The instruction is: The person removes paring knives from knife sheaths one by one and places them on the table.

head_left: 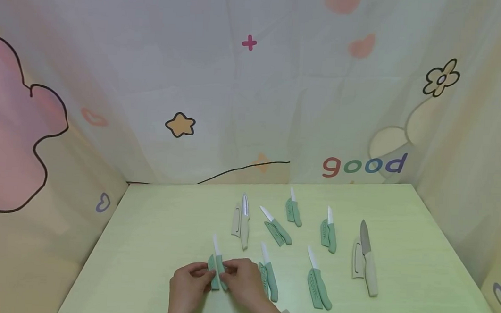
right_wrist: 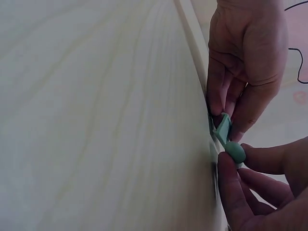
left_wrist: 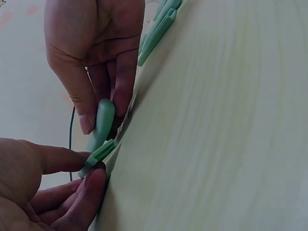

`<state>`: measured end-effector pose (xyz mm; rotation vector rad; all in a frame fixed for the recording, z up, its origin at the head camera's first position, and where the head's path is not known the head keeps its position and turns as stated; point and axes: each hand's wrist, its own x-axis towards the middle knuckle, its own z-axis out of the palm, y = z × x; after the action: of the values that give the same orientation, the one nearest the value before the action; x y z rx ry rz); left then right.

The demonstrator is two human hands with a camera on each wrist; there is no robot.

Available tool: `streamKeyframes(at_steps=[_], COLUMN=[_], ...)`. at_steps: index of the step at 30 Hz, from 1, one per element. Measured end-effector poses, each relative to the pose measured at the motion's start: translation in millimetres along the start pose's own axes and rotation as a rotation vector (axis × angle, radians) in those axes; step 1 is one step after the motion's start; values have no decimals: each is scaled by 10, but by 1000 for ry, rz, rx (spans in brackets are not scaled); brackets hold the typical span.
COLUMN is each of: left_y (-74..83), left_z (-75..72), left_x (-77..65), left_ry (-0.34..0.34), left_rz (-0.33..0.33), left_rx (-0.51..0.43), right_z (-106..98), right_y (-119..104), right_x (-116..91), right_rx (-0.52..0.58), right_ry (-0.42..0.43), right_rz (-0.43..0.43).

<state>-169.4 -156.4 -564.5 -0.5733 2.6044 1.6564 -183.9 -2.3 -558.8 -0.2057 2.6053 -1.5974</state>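
My left hand [head_left: 187,285] pinches a green blade sheath [head_left: 215,283] between thumb and fingers. Beside it, my right hand [head_left: 247,280] pinches the green handle [left_wrist: 102,120] of a small paring knife, whose white blade [head_left: 216,244] points away toward the back wall. Sheath and handle lie side by side, low over the table. In the left wrist view the sheath [left_wrist: 98,156] shows its open slot. From the right wrist, the rounded handle end [right_wrist: 235,151] sits between thumb and fingertips. Just right of my right hand lies another green knife [head_left: 271,280], its sheath partly hidden by the hand.
More green knives [head_left: 322,290] lie across the pale table [head_left: 144,245], each alongside a green sheath [head_left: 314,290]. Two cream-handled knives, one at the back [head_left: 244,229] and one at the right [head_left: 370,274], have cream sheaths beside them. A printed curtain [head_left: 262,100] encloses the table.
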Motion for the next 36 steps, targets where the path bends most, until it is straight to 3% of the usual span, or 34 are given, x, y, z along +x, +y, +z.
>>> streamKeyframes(at_steps=[10,21,28,36], left_y=[58,96,82,70], left_z=[20,70,105,97], left_x=[66,104,117,122], left_ry=[47,91,114,82], left_rz=[39,148,189,211], left_rx=[147,307,348,345], right_z=[26,44,47,40], right_y=[-44,-65,-63,-34], right_x=[106,143,169,192], right_rx=[-85,-166,-199,-210], right_ry=[5,37,14,-9], right_rz=[39,-34,-41,-39])
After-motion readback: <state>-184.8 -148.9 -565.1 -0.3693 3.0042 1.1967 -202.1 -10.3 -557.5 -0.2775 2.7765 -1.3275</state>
